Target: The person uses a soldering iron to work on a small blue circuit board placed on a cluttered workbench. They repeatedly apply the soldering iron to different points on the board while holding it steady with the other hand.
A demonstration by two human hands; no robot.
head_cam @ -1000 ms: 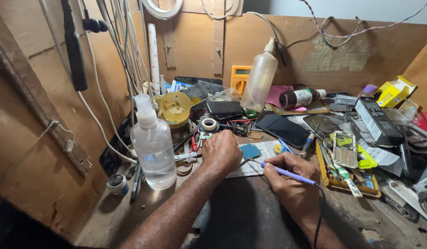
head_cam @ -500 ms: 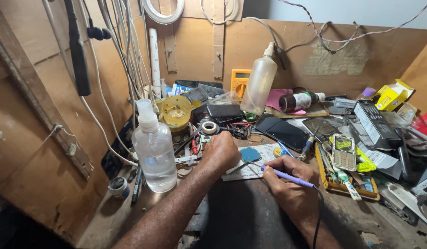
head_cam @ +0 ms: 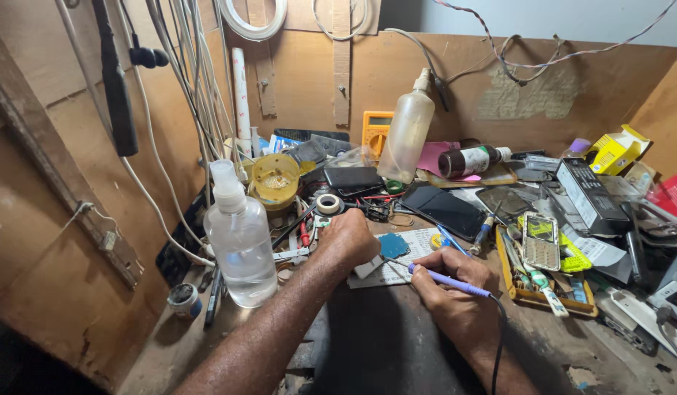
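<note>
Soldering iron (head_cam: 449, 281), slim with a purple handle, sits in the right hand (head_cam: 455, 300) like a pen, the fingers closed around it in a firm grip, its black cord trailing back past the wrist. Its thin tip points left toward a small blue circuit board (head_cam: 393, 245) lying on a pale printed card (head_cam: 397, 267) at the middle of the table (head_cam: 558, 344). The left hand (head_cam: 349, 238) rests curled over the card's left edge, just beside the board; its grip seems closed on something small, though the fingertips are hidden, so I cannot tell what.

A clear spray bottle (head_cam: 239, 234) stands upright to the left of that hand. Behind it sit a yellow tub (head_cam: 275, 179) and a roll of tape (head_cam: 328, 204). A tall squeeze bottle (head_cam: 406, 132) stands near the back wall beside a yellow multimeter (head_cam: 375, 132). A dark phone (head_cam: 444, 208) lies flat behind the right hand, and an orange tray (head_cam: 547, 296) of small parts lies to its right.
</note>
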